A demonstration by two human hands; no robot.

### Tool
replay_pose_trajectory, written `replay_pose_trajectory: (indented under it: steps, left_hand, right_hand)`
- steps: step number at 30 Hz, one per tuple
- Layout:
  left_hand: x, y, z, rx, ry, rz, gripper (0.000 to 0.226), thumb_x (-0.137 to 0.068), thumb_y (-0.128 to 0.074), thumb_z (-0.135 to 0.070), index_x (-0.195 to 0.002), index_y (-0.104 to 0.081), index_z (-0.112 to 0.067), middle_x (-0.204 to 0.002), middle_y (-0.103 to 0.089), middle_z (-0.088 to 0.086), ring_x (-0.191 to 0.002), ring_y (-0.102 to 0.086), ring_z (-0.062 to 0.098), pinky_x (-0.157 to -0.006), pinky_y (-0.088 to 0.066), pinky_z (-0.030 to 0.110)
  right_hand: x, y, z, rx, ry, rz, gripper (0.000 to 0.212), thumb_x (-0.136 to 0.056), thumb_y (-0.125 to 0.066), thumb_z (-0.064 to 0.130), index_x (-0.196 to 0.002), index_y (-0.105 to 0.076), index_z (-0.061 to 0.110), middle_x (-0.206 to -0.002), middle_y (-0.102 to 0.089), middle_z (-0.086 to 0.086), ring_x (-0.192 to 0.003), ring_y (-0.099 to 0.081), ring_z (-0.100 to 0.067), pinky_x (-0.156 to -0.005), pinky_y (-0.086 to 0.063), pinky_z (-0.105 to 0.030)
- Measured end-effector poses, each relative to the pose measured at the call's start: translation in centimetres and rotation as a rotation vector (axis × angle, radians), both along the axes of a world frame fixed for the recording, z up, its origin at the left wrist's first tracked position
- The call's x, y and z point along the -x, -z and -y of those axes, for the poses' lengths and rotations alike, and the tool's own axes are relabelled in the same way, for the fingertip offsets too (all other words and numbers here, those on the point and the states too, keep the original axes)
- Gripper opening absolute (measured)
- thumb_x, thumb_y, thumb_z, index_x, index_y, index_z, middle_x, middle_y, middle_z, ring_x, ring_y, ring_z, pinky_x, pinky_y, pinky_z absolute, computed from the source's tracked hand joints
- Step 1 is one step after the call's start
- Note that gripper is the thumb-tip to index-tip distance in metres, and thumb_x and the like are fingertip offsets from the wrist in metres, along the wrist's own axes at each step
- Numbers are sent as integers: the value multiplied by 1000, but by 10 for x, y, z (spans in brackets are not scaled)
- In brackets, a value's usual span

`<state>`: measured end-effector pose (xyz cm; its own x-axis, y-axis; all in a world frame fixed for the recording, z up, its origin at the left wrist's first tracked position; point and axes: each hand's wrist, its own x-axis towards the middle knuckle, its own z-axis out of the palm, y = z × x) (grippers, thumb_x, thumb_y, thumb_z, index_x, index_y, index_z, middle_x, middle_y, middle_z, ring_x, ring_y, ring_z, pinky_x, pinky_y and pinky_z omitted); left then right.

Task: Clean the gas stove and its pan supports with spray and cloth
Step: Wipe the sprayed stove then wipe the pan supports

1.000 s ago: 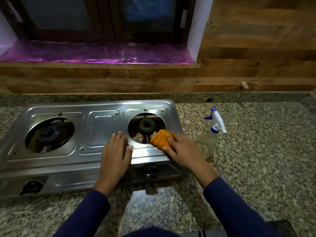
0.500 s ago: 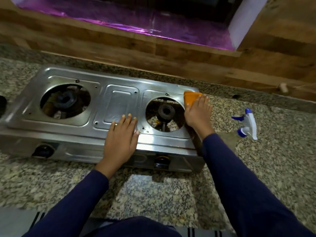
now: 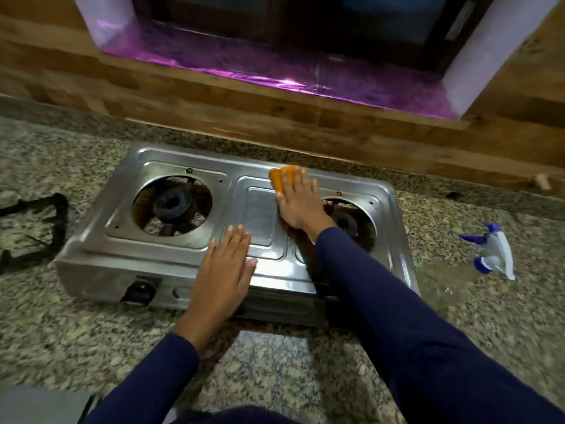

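The right hand (image 3: 298,200) has swept its folded orange cloth (image 3: 280,178) from the right burner's edge to the back centre of the 2-burner stainless-steel gas stove (image 3: 171,255), fingers flat on it; wiping looks midway. The left hand (image 3: 226,270) rests flat and spread on the stove's front. A black pan support (image 3: 58,221) lies left of the stove, a blue-and-white spray bottle (image 3: 492,255) right; nothing obstructs.

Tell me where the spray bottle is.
In the head view, the spray bottle lies on its side on the granite counter, right of the stove, apart from both hands.

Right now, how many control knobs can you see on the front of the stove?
1: a dark knob on the stove's front left. Another may be hidden behind the right arm.
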<state>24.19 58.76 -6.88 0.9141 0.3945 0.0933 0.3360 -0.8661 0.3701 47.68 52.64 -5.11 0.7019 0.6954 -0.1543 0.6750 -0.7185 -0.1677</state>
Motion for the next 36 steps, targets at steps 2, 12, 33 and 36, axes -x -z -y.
replay_pose_trajectory:
  steps: [2, 12, 33, 36]
  left_hand:
    - [8, 0, -18, -17, 1, -9, 64, -99, -20, -47, -148, -42, -12, -157, -37, 8, -148, -28, 24, -117, -25, 48]
    - [17, -1, -32, -80, 99, -44, 61, -99, -24, -39, -143, -47, -5, -151, -45, 14, -141, -40, 30, -113, -31, 51]
    - [89, -2, -226, -71, -24, 10, 61, -101, -24, -40, -152, -31, -8, -162, -23, 11, -151, -15, 24, -120, -16, 51]
    - [98, 5, -252, 18, -66, -2, 68, -99, -14, -49, -155, -26, -10, -164, -17, 9, -152, -11, 22, -121, -15, 46]
  right_hand:
    - [33, -3, 9, -18, -70, -7, 62, -105, -24, 40, -158, -2, 17, -165, 6, -13, -153, 8, -29, -122, 3, -47]
    - [123, -2, 147, -83, 244, 51, 71, -94, -6, 48, -157, -21, 18, -164, -16, -5, -153, -10, -24, -121, -5, -46]
    - [200, 12, -79, -108, 529, 38, 65, -102, -16, 39, -157, -5, 8, -165, -1, -15, -153, 2, -28, -122, -1, -47]
    - [148, 10, -81, -146, 685, 94, 65, -103, -25, 35, -156, -6, 3, -164, -3, -20, -152, -1, -34, -121, -2, -51]
